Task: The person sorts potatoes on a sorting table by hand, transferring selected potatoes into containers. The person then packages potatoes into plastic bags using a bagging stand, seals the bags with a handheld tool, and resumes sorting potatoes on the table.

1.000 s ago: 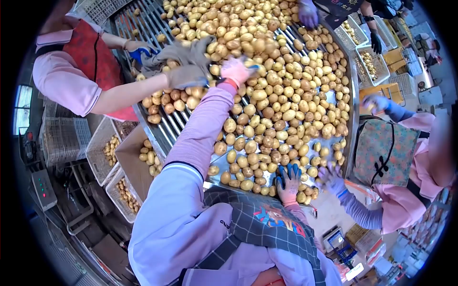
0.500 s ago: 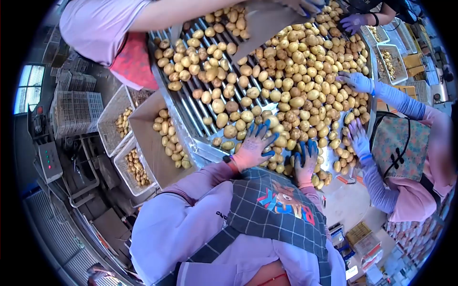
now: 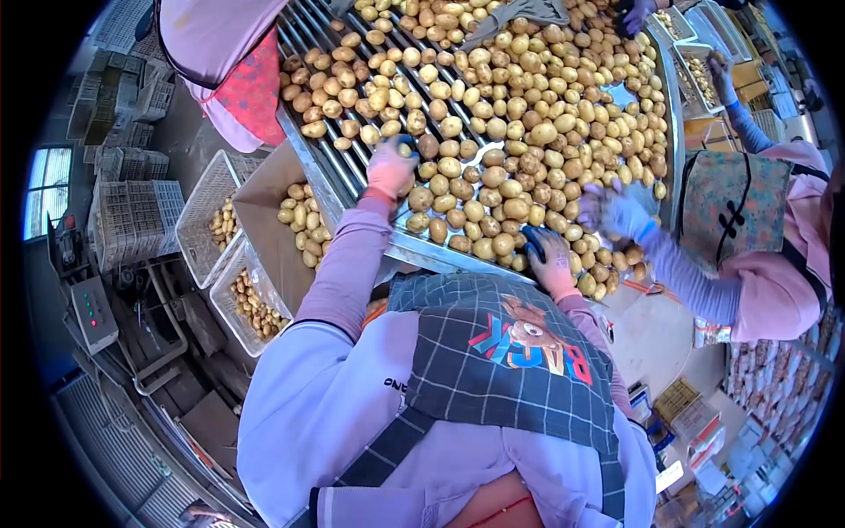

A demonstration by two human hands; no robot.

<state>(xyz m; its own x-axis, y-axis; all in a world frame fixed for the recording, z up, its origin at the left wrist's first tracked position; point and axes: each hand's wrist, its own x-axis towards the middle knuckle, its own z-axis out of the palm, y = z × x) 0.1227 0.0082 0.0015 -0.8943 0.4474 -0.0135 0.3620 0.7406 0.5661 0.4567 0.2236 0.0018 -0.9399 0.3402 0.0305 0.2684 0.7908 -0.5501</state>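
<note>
Head view: the left hand (image 3: 392, 169) has moved from the table (image 3: 458, 261) edge to the rollers (image 3: 345, 167), fingers curled among potatoes (image 3: 543, 134) spread over both; the right hand (image 3: 552, 261) remains at the edge, fingers bent against them. Whether either pinches one, I cannot tell. Work now spans two spots.

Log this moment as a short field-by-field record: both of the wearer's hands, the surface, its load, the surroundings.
Left hand: gloved, among potatoes beside the rollers; grip unclear
Right hand: gloved, at potatoes by the near edge; grip unclear
Surface: metal table, rollers on its left part
Load: many loose potatoes
Cloth: grey, at the far side
Containers: cardboard box left of the table, potatoes inside
Co-worker's hand: gloved, right of the wearer's hands, blurred
</note>
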